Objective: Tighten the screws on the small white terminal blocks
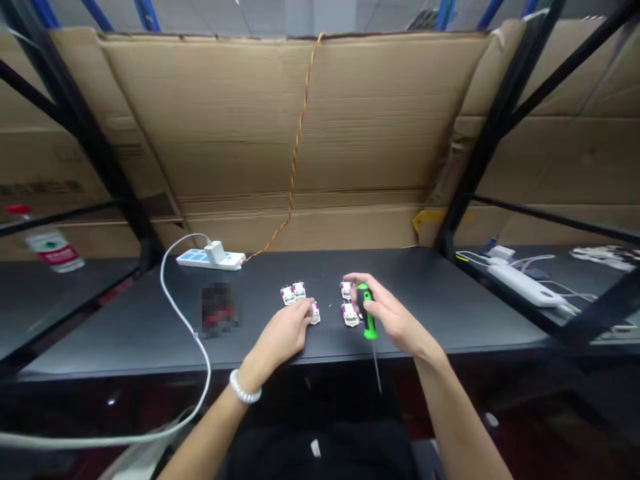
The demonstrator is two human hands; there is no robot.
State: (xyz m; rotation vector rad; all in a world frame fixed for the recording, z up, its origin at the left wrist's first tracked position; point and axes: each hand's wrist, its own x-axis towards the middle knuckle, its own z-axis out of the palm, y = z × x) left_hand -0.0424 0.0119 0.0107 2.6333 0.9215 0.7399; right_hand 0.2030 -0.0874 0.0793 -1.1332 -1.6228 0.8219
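My left hand (289, 329), with a white beaded bracelet on its wrist, has its fingers curled on a small white part with purple bits (315, 313), mostly covered by the fingertips. Just beyond it lie two similar white and purple parts (293, 292) side by side on the table. A green and black screwdriver (369, 312) is held in my right hand (393, 316), its metal shaft pointing down past the table's front edge. Beside the screwdriver handle are more of these parts, one nearer (350, 315) and one farther (346, 289), partly hidden by that hand.
On the dark table (425, 280), a white power strip (227, 261) with a plugged-in adapter and a long white cable stands at the back left. A blurred-out dark item (218, 310) lies left. Black shelf posts flank the table; cardboard (240, 120) backs it.
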